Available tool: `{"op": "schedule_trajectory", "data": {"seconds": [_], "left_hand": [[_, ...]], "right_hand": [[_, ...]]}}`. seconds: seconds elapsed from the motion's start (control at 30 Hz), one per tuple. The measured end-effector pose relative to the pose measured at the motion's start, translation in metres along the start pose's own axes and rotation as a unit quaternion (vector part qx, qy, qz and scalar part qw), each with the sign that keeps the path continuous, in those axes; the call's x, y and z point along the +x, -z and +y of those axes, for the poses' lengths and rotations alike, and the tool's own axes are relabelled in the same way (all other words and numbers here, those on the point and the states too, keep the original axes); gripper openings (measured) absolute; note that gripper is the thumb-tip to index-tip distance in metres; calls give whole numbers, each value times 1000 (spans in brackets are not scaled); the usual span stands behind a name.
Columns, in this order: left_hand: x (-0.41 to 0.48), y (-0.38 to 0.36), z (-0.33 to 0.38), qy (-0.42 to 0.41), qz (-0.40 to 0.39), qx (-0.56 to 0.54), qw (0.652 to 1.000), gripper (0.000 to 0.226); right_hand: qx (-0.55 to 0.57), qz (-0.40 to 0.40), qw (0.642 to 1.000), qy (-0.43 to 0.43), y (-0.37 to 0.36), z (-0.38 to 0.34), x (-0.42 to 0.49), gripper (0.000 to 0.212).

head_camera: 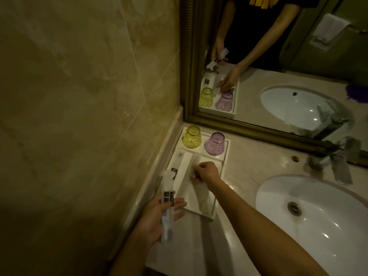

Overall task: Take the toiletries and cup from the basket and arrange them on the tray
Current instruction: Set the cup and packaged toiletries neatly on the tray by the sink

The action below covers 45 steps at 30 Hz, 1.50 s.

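A white tray [219, 196] lies on the counter against the left wall. At its far end stand a yellow cup [192, 137] and a purple cup [215, 144], both upside down. A wrapped toiletry packet [179, 164] lies in the tray's left section. My left hand [159, 218] holds another clear-wrapped toothbrush packet [167, 204] over the tray's near left corner. My right hand [206, 172] rests on the middle of the tray, fingers pinched on a thin clear packet [189, 176]. No basket is in view.
A white sink basin [318, 222] with a drain lies to the right, and a chrome tap [336, 166] stands behind it. A gold-framed mirror [258, 128] runs along the back. The marble wall [79, 116] closes off the left side.
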<state>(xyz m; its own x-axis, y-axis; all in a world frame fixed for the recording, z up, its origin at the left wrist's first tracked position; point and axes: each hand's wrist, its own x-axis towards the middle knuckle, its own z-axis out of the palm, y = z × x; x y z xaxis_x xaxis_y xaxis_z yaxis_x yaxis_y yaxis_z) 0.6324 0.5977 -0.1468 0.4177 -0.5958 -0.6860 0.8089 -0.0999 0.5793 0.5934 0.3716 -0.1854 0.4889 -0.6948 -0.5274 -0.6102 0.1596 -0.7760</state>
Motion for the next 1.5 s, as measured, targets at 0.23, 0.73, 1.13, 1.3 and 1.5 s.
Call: {"op": "schedule_trajectory", "data": {"seconds": [0.23,0.73,1.13,1.3,1.5], "left_hand": [[8,-27,-2,15,-46,36,998,33],[23,-70,-19,77,-139,73,985,32],[35,-44,-34,85,-48,136,986,28],[36,-34,-47,50,66,213,974,24],[30,-34,-47,-320,136,640,685,26]], "right_hand": [[-30,-35,995,90,28,-12,-28,35],[81,-192,978,-16,68,-12,-29,13],[78,21,997,-9,66,-5,16,17],[31,1,1000,5,62,-8,27,13],[-219,100,954,179,53,5,22,16]]}}
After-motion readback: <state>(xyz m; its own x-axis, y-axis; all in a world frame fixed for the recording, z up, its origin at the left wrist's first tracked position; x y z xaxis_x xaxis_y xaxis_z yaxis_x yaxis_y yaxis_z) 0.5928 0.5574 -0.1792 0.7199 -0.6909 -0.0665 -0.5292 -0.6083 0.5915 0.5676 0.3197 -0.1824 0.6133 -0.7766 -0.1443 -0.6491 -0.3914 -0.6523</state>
